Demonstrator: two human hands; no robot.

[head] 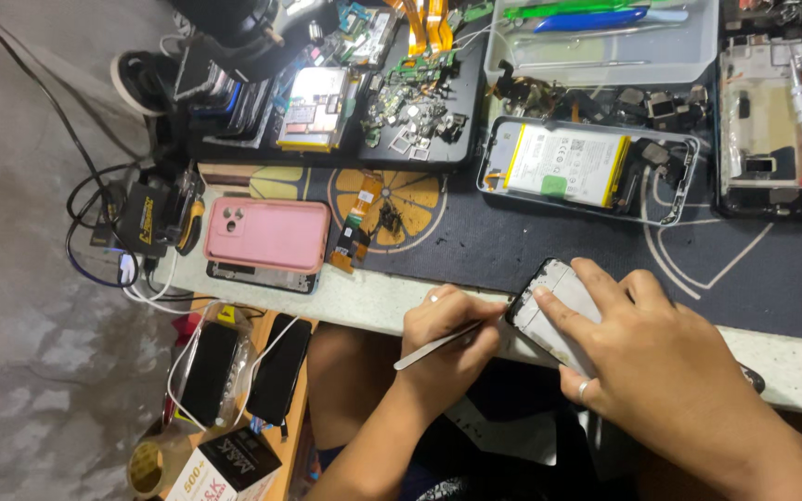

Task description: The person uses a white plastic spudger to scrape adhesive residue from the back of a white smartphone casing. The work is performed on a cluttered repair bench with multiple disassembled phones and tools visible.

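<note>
Item: opened phone body (557, 311), dark-framed, pale grey inside, lying tilted at the front edge of the worktop (364, 306), partly over the dark work mat (531, 246). Much of it is covered by the right hand (647, 357).

Right hand: laid flat over the phone body, fingers spread and pressing down; a ring on one finger.

Left hand (447, 339): curled shut, pinching metal tweezers (438, 345), whose tip touches the phone body's near corner.

Nearby stock:
- Pink phone case (266, 234), rounded corners, lying on a dark frame at the worktop's left end.
- Orange flex ribbon (356, 223) just right of the case.
- Second opened phone (587, 167) showing a white battery, farther back on the mat.
- Black tray of small circuit parts (415, 111) behind it to the left.
- Clear tray (605, 46) with green and blue tools.
- Two dark phones (243, 371) on a wooden surface below the worktop, left.
- Tape roll (146, 467) at the lower left.
</note>
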